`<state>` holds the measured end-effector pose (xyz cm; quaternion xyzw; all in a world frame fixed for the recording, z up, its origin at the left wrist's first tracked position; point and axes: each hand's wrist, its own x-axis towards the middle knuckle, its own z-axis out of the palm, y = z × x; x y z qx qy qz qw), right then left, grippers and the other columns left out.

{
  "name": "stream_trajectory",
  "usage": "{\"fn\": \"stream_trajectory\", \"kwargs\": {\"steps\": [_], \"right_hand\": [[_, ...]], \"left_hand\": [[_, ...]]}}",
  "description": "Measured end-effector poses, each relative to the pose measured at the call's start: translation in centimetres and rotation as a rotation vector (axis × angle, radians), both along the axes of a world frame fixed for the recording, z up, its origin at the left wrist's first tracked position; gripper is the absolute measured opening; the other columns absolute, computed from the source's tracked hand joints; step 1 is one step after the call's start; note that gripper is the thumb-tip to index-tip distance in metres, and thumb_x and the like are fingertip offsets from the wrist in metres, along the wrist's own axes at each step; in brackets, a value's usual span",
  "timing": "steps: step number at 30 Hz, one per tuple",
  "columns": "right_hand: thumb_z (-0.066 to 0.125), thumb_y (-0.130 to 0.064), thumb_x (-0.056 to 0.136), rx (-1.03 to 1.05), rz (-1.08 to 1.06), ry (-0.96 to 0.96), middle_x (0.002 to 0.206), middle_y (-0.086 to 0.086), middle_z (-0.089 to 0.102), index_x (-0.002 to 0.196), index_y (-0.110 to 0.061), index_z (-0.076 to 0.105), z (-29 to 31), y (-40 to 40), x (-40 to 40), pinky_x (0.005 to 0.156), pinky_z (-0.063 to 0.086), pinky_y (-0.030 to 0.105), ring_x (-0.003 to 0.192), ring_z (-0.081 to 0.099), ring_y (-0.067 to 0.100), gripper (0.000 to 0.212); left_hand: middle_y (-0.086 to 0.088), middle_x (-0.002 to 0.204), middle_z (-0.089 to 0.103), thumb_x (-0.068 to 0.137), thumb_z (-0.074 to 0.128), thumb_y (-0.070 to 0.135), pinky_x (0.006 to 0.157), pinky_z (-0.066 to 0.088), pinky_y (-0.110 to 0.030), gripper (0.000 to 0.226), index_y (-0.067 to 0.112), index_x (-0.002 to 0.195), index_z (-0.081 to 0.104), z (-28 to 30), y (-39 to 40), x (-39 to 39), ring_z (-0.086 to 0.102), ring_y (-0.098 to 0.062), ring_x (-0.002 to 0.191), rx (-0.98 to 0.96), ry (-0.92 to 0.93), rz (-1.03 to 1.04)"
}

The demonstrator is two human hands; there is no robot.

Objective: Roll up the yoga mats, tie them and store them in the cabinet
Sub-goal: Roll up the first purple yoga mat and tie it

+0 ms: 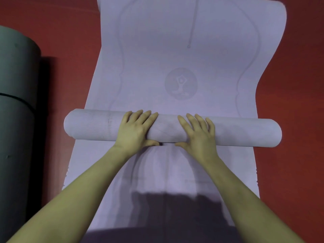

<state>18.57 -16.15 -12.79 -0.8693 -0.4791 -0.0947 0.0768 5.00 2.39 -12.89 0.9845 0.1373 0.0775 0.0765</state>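
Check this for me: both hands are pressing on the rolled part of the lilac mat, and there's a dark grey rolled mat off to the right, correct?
Not quite. The head view shows the dark grey rolled mat on the left, not the right. The rest holds: the left hand and right hand both press on the rolled part of the lilac mat.

Lilac yoga mat (184,50), part-rolled; flat ahead
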Motion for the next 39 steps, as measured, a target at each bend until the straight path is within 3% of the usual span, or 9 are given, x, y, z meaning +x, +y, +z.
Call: {"fn": "stream_trajectory", "kwargs": {"steps": [11, 23, 28, 31, 33, 36, 39], "right_hand": [[0.091, -0.046, 0.042, 0.025, 0.005, 0.080, 0.120, 0.005, 0.063, 0.126, -0.024, 0.047, 0.8, -3.9, -5.4, 0.099, 0.026, 0.045, 0.111, 0.059, 0.030, 0.097], [0.091, -0.050, 0.034, -0.077, 0.034, 0.223, 0.106, -0.001, 0.067, 0.114, -0.020, 0.067, 3.4, -8.1, -10.4, 0.088, 0.024, 0.036, 0.092, 0.065, 0.025, 0.089], [0.088, -0.058, 0.035, -0.170, 0.033, 0.244, 0.110, 0.001, 0.066, 0.118, -0.020, 0.065, 3.2, -8.6, -11.4, 0.088, 0.025, 0.036, 0.093, 0.064, 0.025, 0.094], [0.083, -0.057, 0.049, -0.199, 0.026, 0.201, 0.123, 0.011, 0.061, 0.129, -0.015, 0.054, 2.6, -8.5, -11.6, 0.094, 0.025, 0.041, 0.107, 0.059, 0.033, 0.095], [0.063, -0.057, 0.069, -0.172, 0.023, 0.214, 0.135, 0.014, 0.053, 0.134, -0.012, 0.046, 2.5, -8.3, -12.4, 0.100, 0.025, 0.047, 0.120, 0.049, 0.037, 0.080], [0.041, -0.054, 0.087, -0.088, -0.028, 0.254, 0.144, 0.009, 0.046, 0.138, -0.015, 0.045, 2.3, -7.8, -13.4, 0.106, 0.023, 0.050, 0.132, 0.039, 0.036, 0.064], [0.034, -0.044, 0.094, -0.107, -0.077, 0.222, 0.143, 0.004, 0.048, 0.137, -0.019, 0.049, 2.0, -6.8, -12.3, 0.106, 0.021, 0.049, 0.132, 0.043, 0.031, 0.051]], "left_hand": [[-0.005, 0.115, 0.068, 0.071, 0.043, 0.078, 0.090, 0.035, -0.042, 0.084, 0.014, 0.121, 0.065, -0.1, -3.6, -5.3, 0.065, -0.032, 0.098, -0.005, -0.128, -0.038], [0.004, 0.107, 0.070, 0.063, 0.041, 0.084, 0.080, 0.049, -0.035, 0.090, 0.017, 0.118, 0.067, 0.8, -7.1, -11.1, 0.067, -0.023, 0.089, -0.103, -0.053, -0.099], [0.001, 0.112, 0.068, 0.069, 0.038, 0.085, 0.082, 0.050, -0.035, 0.086, 0.027, 0.129, 0.054, 0.2, -7.2, -12.4, 0.066, -0.023, 0.094, -0.098, -0.034, -0.150], [-0.003, 0.115, 0.068, 0.072, 0.028, 0.088, 0.081, 0.052, -0.037, 0.084, 0.031, 0.132, 0.047, 0.2, -6.5, -11.6, 0.067, -0.025, 0.093, -0.110, 0.020, -0.161], [-0.004, 0.114, 0.069, 0.072, 0.024, 0.088, 0.078, 0.053, -0.038, 0.088, 0.029, 0.131, 0.052, 0.5, -5.6, -10.7, 0.069, -0.026, 0.089, -0.125, 0.074, -0.155], [-0.005, 0.116, 0.068, 0.073, 0.021, 0.089, 0.078, 0.052, -0.039, 0.093, 0.025, 0.130, 0.058, 1.1, -4.7, -9.7, 0.069, -0.027, 0.090, -0.145, 0.182, -0.171], [-0.008, 0.122, 0.064, 0.087, 0.025, 0.076, 0.089, 0.047, -0.038, 0.080, 0.018, 0.128, 0.061, 1.6, -5.2, -9.8, 0.063, -0.026, 0.104, -0.070, 0.082, -0.166]]}}
